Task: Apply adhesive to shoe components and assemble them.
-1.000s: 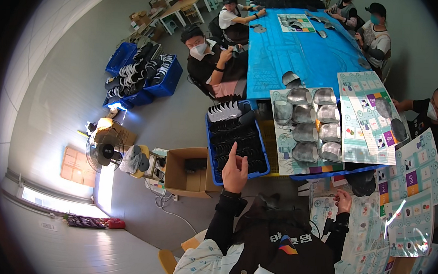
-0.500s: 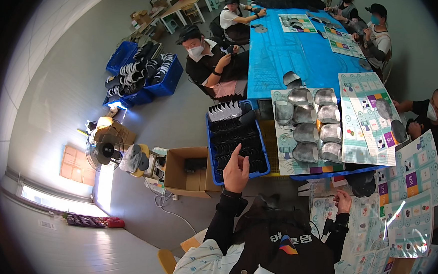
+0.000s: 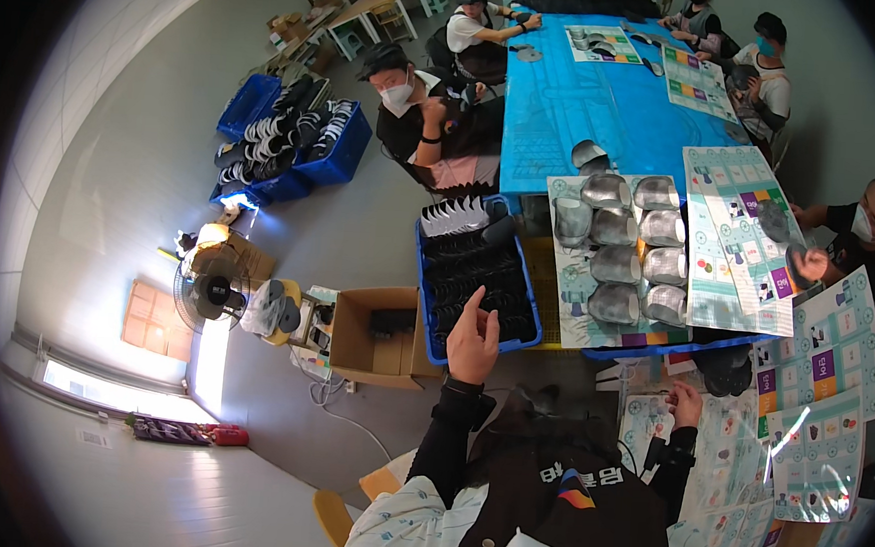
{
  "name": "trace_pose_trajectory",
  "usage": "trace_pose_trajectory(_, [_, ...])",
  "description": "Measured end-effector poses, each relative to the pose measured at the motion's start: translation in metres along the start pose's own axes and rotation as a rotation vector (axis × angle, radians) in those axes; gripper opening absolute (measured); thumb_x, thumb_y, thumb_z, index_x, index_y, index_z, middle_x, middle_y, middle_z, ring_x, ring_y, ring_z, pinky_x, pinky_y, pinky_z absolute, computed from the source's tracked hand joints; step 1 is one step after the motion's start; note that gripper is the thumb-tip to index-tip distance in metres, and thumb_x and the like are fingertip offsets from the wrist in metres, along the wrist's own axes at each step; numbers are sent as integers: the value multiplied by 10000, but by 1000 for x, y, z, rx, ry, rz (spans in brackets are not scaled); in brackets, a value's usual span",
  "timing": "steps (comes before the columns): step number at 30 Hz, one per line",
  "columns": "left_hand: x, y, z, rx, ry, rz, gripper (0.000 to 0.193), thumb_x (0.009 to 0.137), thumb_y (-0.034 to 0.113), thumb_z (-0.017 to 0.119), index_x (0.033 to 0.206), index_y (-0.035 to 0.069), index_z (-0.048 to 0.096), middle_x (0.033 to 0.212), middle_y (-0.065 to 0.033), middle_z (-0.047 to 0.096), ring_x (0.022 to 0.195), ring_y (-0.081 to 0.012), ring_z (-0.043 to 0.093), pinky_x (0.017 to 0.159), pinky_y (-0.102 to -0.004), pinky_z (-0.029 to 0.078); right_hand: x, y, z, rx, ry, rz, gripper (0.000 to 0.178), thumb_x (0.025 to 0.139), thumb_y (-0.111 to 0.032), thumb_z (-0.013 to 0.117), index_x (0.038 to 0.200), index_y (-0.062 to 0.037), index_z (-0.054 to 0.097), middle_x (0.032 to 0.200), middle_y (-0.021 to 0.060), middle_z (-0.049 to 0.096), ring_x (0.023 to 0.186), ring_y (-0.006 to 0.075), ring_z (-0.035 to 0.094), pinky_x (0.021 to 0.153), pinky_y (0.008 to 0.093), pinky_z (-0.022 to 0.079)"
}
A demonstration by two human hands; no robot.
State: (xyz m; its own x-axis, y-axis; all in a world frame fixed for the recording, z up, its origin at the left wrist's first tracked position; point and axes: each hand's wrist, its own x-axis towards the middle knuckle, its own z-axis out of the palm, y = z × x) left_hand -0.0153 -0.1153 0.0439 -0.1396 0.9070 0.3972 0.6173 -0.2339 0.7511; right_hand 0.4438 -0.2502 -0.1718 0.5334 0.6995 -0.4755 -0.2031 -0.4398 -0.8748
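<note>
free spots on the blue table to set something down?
Bare blue table between the far printed sheets and the silver pieces. Crowded nearer: sheets cover the near end. Blue crate by the left hand is full of dark parts.

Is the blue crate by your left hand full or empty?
Nearly full. The blue crate holds rows of dark pieces along its length, with a fan of white-edged ones at the far end. The left hand hangs over its near edge.

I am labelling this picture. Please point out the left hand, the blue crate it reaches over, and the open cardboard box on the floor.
left hand [image 3: 473,341], head view, on the back of the hand.
blue crate [image 3: 423,288], head view, on its left wall.
cardboard box [image 3: 345,336], head view, on its left flap.
</note>
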Motion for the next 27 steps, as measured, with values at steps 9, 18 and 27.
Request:
trace_pose_trajectory(9, [-3,-2,0,6,8,-11,430,952,90,659,1368,45,557,768,-50,619,623,-136,585,606,-281,497,8,1,1,-29,-19,14,220,959,-156,603,1129,-42,684,813,31,655,647,110,636,500,243,429])
trace_pose_trajectory(18, [-2,2,3,15,6,17,431,949,95,662,1368,60,568,757,-50,618,604,-145,588,578,-299,502,0,1,-2,-1,0,10,207,967,-155,602,1122,-48,689,821,35,659,652,114,640,502,249,427])
trace_pose_trajectory(27, [-2,4,5,22,-4,37,426,950,89,657,1365,55,567,755,-49,618,600,-149,590,571,-298,501,-1,1,-3,35,7,47,192,972,-154,604,1108,-47,688,818,41,657,643,120,637,490,247,408])
